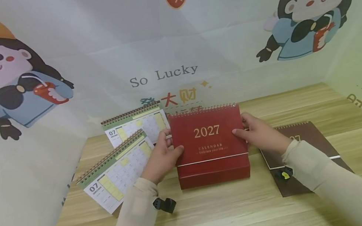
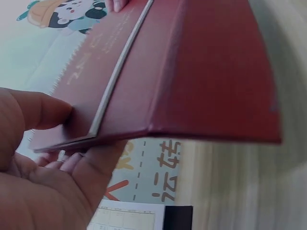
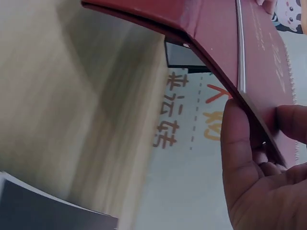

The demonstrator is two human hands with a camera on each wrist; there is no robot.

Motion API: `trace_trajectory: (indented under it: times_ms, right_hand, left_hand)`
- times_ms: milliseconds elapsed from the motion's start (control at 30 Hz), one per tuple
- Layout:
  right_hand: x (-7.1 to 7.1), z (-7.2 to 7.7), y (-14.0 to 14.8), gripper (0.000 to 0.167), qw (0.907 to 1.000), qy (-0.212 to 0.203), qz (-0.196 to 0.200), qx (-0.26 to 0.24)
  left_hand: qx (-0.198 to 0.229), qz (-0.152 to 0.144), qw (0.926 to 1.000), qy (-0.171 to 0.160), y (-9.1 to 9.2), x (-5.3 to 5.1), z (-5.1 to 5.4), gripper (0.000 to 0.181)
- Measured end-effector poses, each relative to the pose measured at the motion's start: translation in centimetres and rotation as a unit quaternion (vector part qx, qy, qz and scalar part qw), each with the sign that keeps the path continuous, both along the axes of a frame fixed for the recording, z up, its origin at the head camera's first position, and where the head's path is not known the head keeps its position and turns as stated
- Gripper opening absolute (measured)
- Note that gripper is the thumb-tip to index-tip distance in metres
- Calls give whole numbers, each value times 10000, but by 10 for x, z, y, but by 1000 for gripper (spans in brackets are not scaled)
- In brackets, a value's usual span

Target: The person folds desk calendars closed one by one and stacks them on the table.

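A red 2027 desk calendar (image 1: 209,139) with a spiral binding along its top is held between both hands, its cover facing the head camera. My left hand (image 1: 163,156) grips its left edge, thumb on the cover and fingers behind. At the opposite edge, my right hand (image 1: 263,133) pinches it the same way. A pale elastic band runs across the lower cover. In the left wrist view the calendar's folded base (image 2: 216,72) tilts above the table, and the right wrist view also shows the base (image 3: 144,12) off the wood.
Two green-topped desk calendars open at month 07 stand at the left, one in front (image 1: 117,172) and one behind (image 1: 135,123). A dark brown calendar (image 1: 306,151) lies on the wooden table (image 1: 219,213) under my right forearm. A printed cloth backdrop (image 1: 227,48) rises behind.
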State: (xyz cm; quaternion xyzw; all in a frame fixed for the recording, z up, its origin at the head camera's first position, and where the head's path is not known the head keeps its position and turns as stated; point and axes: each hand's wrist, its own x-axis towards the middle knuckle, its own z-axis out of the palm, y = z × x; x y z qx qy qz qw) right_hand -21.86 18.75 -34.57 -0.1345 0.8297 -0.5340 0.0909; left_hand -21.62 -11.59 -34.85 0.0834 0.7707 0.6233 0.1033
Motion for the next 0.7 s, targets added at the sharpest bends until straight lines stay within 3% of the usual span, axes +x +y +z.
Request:
trace_trajectory:
  times_ms: [233, 433, 567, 700]
  right_hand:
    - [1, -14, 1, 35, 9990, -409, 54, -175]
    - [0, -22, -1, 34, 9986, -525, 42, 35]
    - [-2, -25, -5, 34, 9986, -365, 27, 375]
    - [-3, -29, -8, 34, 9934, 47, -13, 1150]
  left_hand:
    - [-433, -81, 9990, -103, 5, 5, -11, 51]
    - [-827, -55, 9964, -193, 6, 7, -18, 51]
    - [-1295, 0, 9915, -125, 7, 5, -25, 53]
    - [-1752, -63, 9844, 166, 7, 5, -30, 58]
